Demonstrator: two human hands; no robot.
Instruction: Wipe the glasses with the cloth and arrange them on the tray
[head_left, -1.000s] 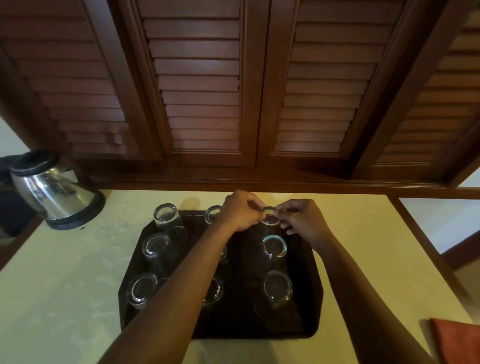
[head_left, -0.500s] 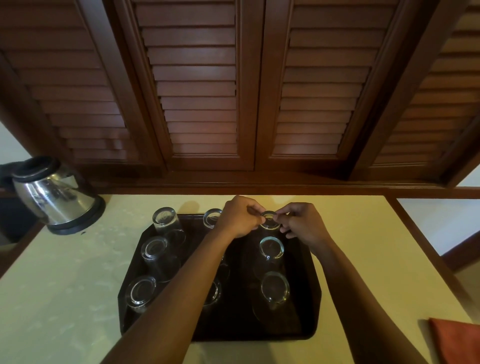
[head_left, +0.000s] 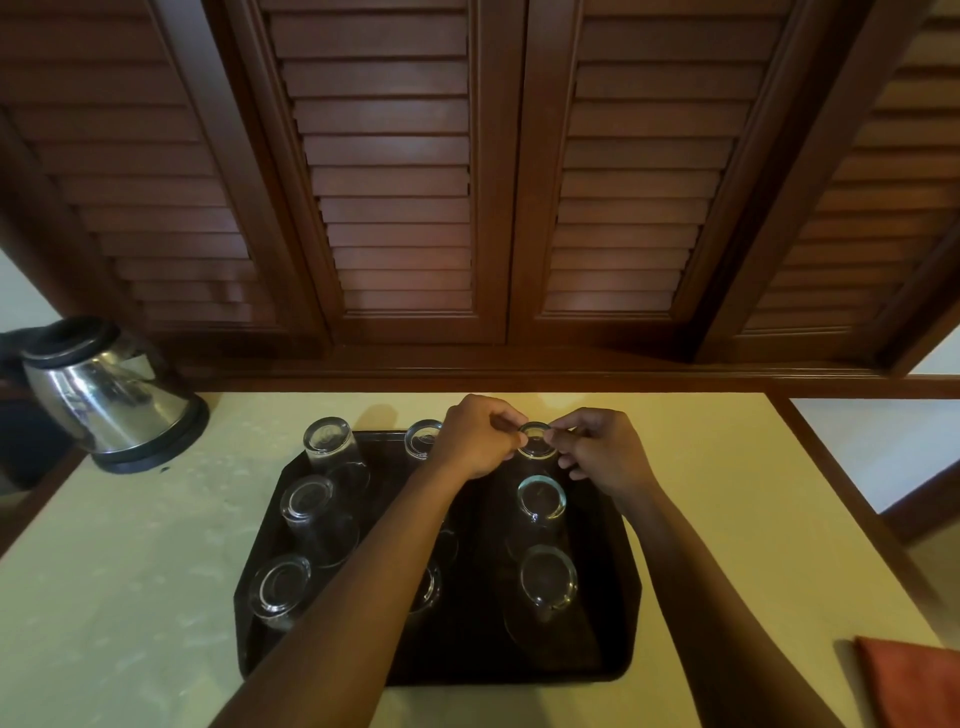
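While upturned on the tray (head_left: 262, 597), one glass (head_left: 536, 440) sits pinched between both hands.

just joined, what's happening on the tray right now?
A person has both hands on one upturned glass at the far right of the dark tray: the left hand and right hand pinch its base from either side. Other glasses stand upside down in rows on the tray. The orange cloth lies unused at the counter's near right; a steel kettle sits far left.
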